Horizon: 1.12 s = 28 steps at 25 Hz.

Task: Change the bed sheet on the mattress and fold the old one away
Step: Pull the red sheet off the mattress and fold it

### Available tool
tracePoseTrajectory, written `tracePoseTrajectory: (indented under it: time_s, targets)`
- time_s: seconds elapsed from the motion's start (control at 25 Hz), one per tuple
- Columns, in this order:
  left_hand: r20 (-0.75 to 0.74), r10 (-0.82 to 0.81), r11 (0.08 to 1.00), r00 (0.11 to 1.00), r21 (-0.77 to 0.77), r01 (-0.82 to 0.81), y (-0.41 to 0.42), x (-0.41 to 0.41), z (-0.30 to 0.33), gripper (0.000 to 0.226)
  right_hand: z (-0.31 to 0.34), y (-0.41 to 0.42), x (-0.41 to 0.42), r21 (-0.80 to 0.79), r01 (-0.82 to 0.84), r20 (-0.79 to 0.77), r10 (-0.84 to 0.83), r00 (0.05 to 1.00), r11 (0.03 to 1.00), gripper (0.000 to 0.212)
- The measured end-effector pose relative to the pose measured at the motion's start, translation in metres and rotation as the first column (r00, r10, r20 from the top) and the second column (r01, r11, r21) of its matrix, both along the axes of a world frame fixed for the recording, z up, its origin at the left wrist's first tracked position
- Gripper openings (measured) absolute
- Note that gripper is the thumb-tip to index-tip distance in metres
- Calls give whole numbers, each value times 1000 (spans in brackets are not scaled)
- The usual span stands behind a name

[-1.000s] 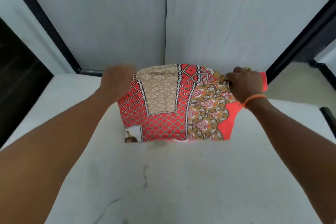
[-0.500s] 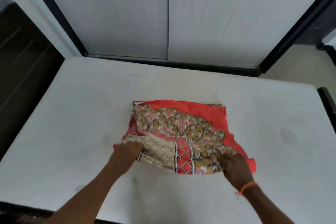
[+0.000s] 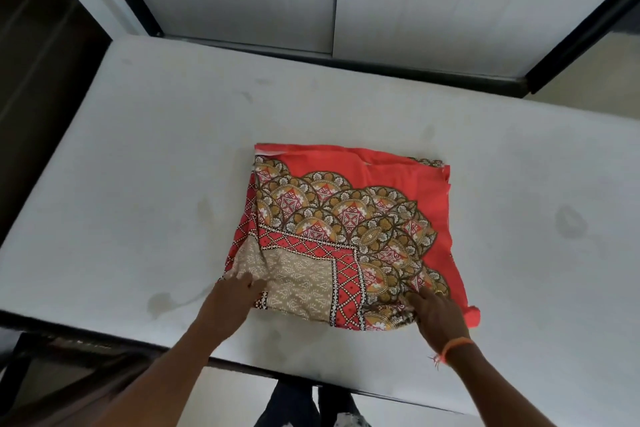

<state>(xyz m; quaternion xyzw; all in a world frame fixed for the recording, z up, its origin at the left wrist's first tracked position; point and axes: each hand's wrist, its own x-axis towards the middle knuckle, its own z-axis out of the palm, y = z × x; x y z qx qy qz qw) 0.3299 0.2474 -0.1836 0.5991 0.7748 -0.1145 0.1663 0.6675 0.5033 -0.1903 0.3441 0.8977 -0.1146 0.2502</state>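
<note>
fingers [image 3: 247, 282] of the left hand [image 3: 232, 302] and right hand [image 3: 438, 314] are laid flat, pressing the near edge of the folded sheet [image 3: 346, 236]. it is lain mid-mattress [image 3: 138, 156]; folding is judged nearly done, while no fresh sheet is seen.

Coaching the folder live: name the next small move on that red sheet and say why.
Probably smooth forward: the folded sheet lies on the bare mattress, both the left hand and the right hand rest on its puckered near edge.
</note>
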Motion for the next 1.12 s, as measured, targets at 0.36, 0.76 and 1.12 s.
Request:
tracePoseTrajectory:
  time_s: [0.36, 0.76, 1.12]
  targets:
    - [308, 379, 874, 873, 191, -447, 123, -103, -1, 17, 6, 157, -79, -151, 319, -112, -337, 935, 935, 29]
    - [-162, 237, 935, 958, 306, -180, 293, -213, -69, 26, -55, 319, -206, 142, 209, 254, -240, 937, 967, 16]
    - [650, 195, 472, 735, 594, -651, 308, -34, -79, 34, -74, 95, -275, -75, 594, -587, -517, 623, 801, 61]
